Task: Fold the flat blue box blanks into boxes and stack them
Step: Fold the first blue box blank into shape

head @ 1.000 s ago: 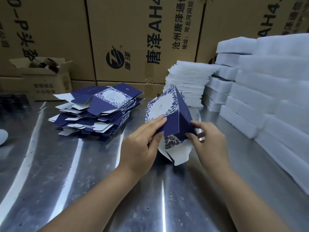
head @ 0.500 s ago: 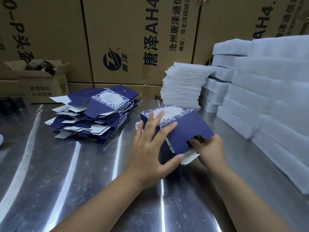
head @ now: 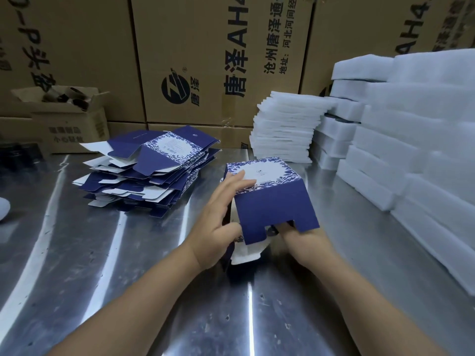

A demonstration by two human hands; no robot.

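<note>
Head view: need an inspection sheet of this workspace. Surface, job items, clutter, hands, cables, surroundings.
Surface: metal table, shiny, lightly scuffed.
Job's things: blue box, partly folded, patterned face up, front flap open; pile of flat blue blanks to its left, loosely stacked.
Clutter: white object cut off at left edge, unidentifiable.
Hands: left hand, fingers straight, on the box's top and left side; right hand under the front flap, fingers hidden.
Cables: nothing seen.
Surroundings: white foam stacks at right; printed brown cartons behind; small open carton rear left.
</note>
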